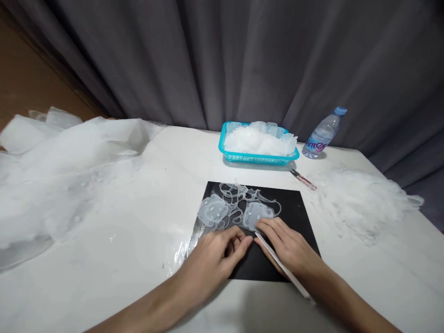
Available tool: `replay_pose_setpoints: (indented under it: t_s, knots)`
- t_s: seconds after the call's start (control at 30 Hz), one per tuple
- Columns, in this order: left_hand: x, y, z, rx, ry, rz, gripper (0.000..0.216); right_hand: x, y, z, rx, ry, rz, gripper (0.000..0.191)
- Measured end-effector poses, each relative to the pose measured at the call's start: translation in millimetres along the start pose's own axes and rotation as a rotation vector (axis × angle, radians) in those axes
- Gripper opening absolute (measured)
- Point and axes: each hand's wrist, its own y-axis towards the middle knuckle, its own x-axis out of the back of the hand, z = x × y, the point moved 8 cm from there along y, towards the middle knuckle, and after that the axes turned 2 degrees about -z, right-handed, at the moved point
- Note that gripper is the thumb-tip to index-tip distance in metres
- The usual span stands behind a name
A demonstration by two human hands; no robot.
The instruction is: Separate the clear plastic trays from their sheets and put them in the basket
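A black mat (298, 212) lies on the white table in front of me. On it rests a clear, flimsy plastic sheet with moulded pads and loose trim loops (236, 206). My left hand (217, 254) is curled, with the fingertips pinching the sheet's near edge. My right hand (287, 245) presses its fingertips on the right pad and holds a thin white stick-like tool (282, 267) that runs back along my wrist.
A blue basket (258, 158) heaped with clear pieces stands behind the mat. A water bottle (321, 136) is at its right, with small pink-handled scissors (303, 179) nearby. Heaps of clear plastic lie at far left (58, 171) and right (364, 203). A grey curtain hangs behind.
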Motion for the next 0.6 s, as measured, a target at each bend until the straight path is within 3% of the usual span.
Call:
replay_pose_setpoints:
  t_s: [0.1, 0.37, 0.6]
  knots:
    - [-1.4, 10.2, 4.1, 0.064, -0.138, -0.026, 0.042, 1.6, 2.6, 1.1, -0.061, 0.035, -0.048, 0.021]
    - [-10.1, 22.8, 9.9, 0.04, -0.54, 0.003, 0.034, 10.3, 1.6, 15.4, -0.077, -0.015, -0.191, 0.021]
    - [-2.7, 24.2, 2.5, 0.021, -0.603, -0.038, 0.027, 19.3, 7.2, 13.5, -0.131, 0.091, -0.192, 0.017]
